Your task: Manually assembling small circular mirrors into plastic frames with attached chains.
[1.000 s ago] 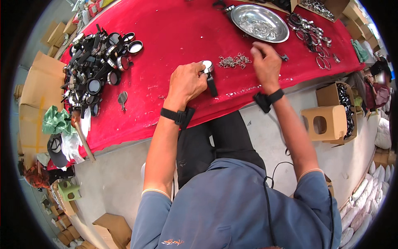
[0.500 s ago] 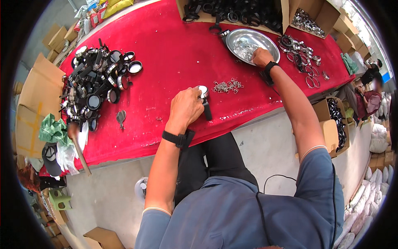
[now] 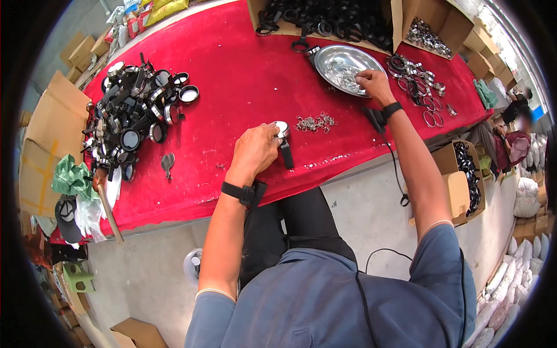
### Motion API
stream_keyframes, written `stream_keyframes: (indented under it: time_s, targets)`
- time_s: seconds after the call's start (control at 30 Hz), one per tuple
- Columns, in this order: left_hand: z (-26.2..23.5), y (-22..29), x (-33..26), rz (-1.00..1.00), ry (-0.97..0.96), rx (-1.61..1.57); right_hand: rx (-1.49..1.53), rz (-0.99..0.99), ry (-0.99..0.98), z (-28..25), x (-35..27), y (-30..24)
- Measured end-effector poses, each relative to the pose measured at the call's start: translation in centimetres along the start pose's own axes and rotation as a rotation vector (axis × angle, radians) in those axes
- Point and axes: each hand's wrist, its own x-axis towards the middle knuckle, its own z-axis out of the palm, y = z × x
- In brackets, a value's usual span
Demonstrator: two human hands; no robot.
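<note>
My left hand (image 3: 253,152) rests on the red cloth, its fingers closed on a round metal-rimmed piece with a black handle (image 3: 285,146). At the right edge of a shiny metal bowl (image 3: 332,53), my right hand (image 3: 376,86) has its fingertips pinched together. Whatever lies between them is too small to make out. The bowl holds small clear or silvery bits (image 3: 342,74). Between my hands lies a small heap of bent wire clips (image 3: 316,122).
A large pile of black-handled round pieces (image 3: 136,110) covers the table's left, with a single flat grey one (image 3: 167,164) nearby. Metal rings (image 3: 426,93) lie right of the bowl. Cartons of black parts (image 3: 331,23) and metal parts (image 3: 429,36) stand behind. A wooden-handled hammer (image 3: 109,209) overhangs the front edge.
My right hand has drawn up from inside the bowl to its right edge, fingertips now pinched. My left hand keeps its hold on the round piece. The whole view has shifted slightly.
</note>
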Motion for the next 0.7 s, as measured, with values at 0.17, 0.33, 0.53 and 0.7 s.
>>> stream_keyframes:
  time_s: [0.17,0.33,0.53,0.7]
  targets:
    - [0.1,-0.5,-0.3,-0.032,0.009,0.006,0.852,0.197,-0.212,2.2,-7.5,-6.0]
    - [0.2,-0.3,0.4,-0.012,-0.019,0.023,1.332,0.270,-0.423,6.4,-15.0,-9.6]
    - [0.4,-0.1,0.5,-0.037,-0.018,-0.009,1.280,0.324,-0.293,10.9,-19.0,-10.3]
    - [0.8,-0.5,0.3,-0.046,-0.012,-0.015,1.256,0.317,-0.294,11.0,-20.4,-11.5]
